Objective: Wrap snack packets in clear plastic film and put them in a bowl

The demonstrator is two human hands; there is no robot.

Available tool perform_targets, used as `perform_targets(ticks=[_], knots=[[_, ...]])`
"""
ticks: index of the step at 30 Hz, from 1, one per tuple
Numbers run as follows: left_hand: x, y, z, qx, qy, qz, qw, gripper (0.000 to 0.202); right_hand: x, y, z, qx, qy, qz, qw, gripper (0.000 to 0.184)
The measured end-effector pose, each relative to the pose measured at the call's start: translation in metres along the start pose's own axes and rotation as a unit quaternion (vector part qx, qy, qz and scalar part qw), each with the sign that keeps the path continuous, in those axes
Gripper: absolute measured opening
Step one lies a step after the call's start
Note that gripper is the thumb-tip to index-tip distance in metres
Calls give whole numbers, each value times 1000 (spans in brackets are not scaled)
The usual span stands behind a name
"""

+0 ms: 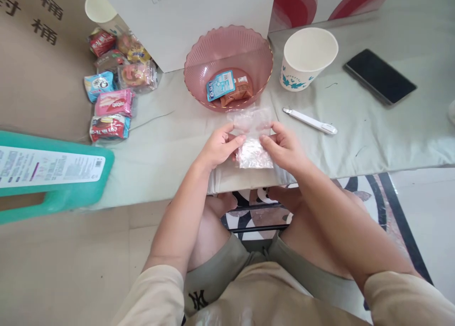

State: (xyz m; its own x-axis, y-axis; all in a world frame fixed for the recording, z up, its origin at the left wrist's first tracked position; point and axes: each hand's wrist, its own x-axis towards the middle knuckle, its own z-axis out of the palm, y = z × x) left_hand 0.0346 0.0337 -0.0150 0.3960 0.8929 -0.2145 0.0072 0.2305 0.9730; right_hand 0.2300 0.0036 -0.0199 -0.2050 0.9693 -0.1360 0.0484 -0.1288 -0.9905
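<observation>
My left hand [218,146] and my right hand [284,146] both pinch a small clear plastic bag [253,139] just above the near edge of the table. The bag holds something pale and crinkled that I cannot make out. Each hand grips one side of the bag with thumb and fingers closed. Right behind the bag stands a pink translucent bowl [227,49] with a blue snack packet [220,85] and an orange packet [237,95] inside.
A white pen-like tool [310,121] lies right of the bag. A paper cup [307,58] and a black phone [378,76] sit further right. Several snack packets [113,103] lie at the left, by a teal object [53,174] and a white box [185,18].
</observation>
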Motion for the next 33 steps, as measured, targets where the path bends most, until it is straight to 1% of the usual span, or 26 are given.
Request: perform_targets(ticks=[1,3,5,6,9,11,12,13,15,16,17,19,20,22,23,24,25,27,28,29,30,32,33], knots=[[1,2,-1,-12,-1,13,1000,25,-1,1,0,22,8,-15,1000,29],[2,6,0,-31,0,30,999,21,-5,1,0,61,42,-41,996,22],[3,11,2,-41,-5,36,999,16,-14,0,-1,88,71,-46,993,12],[2,14,4,-46,-13,36,998,16,-19,-1,-1,95,73,-43,992,9],[1,20,13,-50,-42,35,997,26,-34,-3,-1,68,72,-38,994,13],[1,22,20,-13,-52,38,998,23,-41,-2,-2,41,99,-43,993,13],[1,22,25,8,-50,40,998,22,-43,-1,-2,43,114,-44,992,19],[2,21,29,23,-44,39,998,27,-44,2,-3,55,126,-45,989,30],[4,19,38,25,-23,32,999,42,-42,7,-6,87,147,-57,984,49],[5,18,42,21,-11,26,999,43,-40,11,-8,95,163,-67,980,52],[7,18,44,22,0,21,1000,40,-37,14,-10,98,186,-80,974,50],[9,24,47,44,28,29,998,31,-27,19,-14,101,251,-109,956,38],[11,31,48,63,50,48,996,27,-21,21,-16,105,284,-122,945,30],[16,53,50,119,109,122,979,21,-10,22,-17,116,330,-142,926,19],[21,67,53,155,139,171,963,19,-5,21,-17,120,343,-151,920,15],[28,83,58,200,160,218,942,20,-1,19,-17,122,351,-159,915,13],[38,99,64,249,168,255,919,23,2,17,-18,123,357,-166,911,11],[68,127,80,325,156,297,884,30,4,12,-20,120,359,-171,910,8],[88,136,89,370,141,300,868,33,3,9,-23,118,357,-169,911,6],[110,142,98,428,124,285,849,36,3,7,-26,118,355,-165,913,6],[133,144,106,482,108,255,831,38,1,6,-30,120,354,-160,914,5],[176,138,121,553,85,165,813,41,-1,6,-38,130,359,-153,911,5],[195,133,126,573,71,104,810,42,-3,7,-42,136,364,-149,909,5]])
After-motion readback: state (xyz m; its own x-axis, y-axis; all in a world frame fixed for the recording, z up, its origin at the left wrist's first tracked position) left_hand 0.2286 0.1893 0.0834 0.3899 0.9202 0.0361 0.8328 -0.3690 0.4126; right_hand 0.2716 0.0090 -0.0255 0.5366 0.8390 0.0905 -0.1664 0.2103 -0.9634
